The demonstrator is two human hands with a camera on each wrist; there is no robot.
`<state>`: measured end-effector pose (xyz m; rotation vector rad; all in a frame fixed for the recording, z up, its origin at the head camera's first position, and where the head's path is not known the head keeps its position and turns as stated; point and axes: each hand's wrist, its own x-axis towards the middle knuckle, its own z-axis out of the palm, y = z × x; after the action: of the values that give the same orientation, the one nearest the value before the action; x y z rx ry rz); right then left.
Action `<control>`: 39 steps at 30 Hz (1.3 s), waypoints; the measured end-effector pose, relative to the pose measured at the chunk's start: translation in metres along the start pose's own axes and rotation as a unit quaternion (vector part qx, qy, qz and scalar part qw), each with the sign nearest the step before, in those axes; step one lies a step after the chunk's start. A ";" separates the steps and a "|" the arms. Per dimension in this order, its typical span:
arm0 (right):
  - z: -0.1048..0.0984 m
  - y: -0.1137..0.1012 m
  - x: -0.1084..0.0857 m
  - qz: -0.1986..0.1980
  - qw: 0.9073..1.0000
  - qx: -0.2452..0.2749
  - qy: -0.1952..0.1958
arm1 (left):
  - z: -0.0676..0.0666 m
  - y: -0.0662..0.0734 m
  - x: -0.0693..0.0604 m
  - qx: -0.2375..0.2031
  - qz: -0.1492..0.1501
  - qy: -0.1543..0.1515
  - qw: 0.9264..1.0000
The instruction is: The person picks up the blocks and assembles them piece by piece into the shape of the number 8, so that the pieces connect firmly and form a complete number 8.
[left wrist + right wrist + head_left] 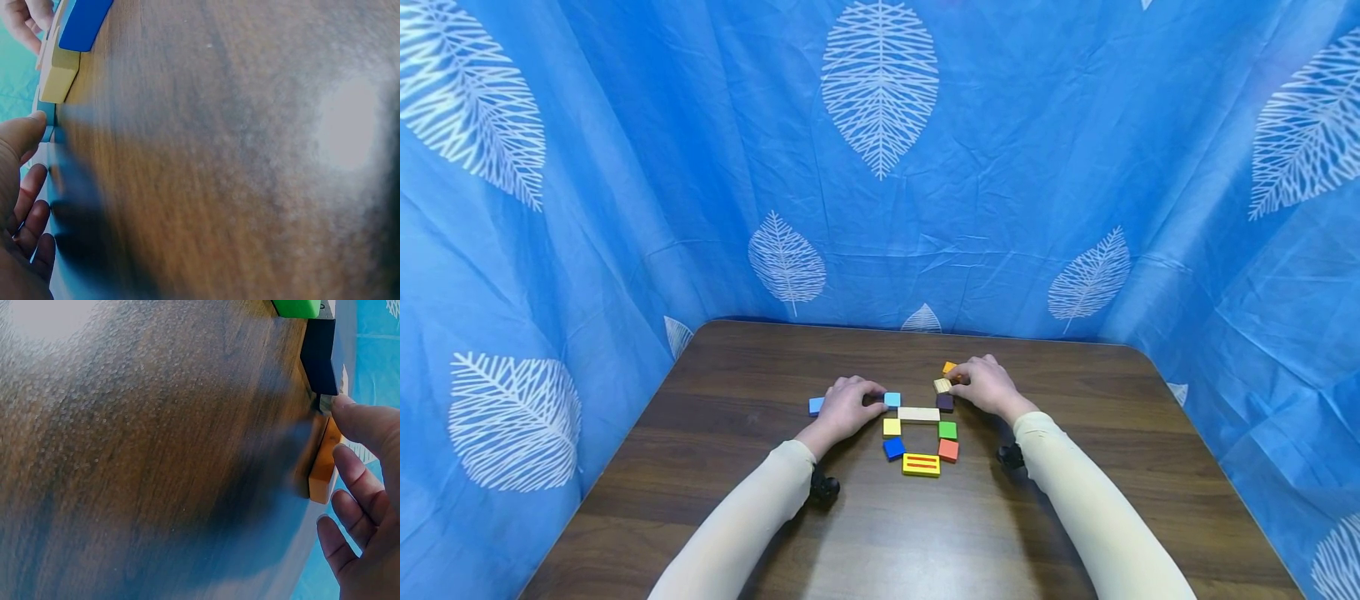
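Note:
My left hand [847,405] pinches a small light blue block [892,400] between thumb and forefinger; in the left wrist view the thumb lies against this block [46,114]. My right hand [988,385] pinches a small pale wood-grain block [942,386], partly covered by the thumb in the right wrist view. Just beyond it an orange block [950,367] lies partly behind the fingers. A dark purple block [945,403] sits on the near side of the wood-grain one. Between the hands lies a long cream block [919,415]. Another blue block [816,406] shows left of my left hand.
Nearer me, a yellow block [891,427], a dark blue block [894,448], a red-striped yellow block [921,465], an orange-red block [948,451] and a green block [947,431] form a ring with the cream one. The brown table [737,375] meets a blue leaf-patterned curtain [985,208].

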<state>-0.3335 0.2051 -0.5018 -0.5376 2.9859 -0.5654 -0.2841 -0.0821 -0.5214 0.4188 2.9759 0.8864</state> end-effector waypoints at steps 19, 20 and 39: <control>0.002 0.001 0.001 0.003 1.000 0.004 -0.013 | -0.001 0.001 -0.001 0.006 0.000 -0.001 1.000; 0.002 0.001 0.001 0.003 1.000 0.004 -0.015 | -0.001 0.001 -0.001 0.007 0.001 -0.002 1.000; 0.000 0.003 0.000 0.000 1.000 0.022 -0.006 | -0.041 -0.005 -0.009 -0.032 0.014 0.042 0.999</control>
<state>-0.3342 0.2080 -0.5027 -0.5353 2.9545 -0.6233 -0.2805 -0.1105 -0.4906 0.4323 3.0127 1.0241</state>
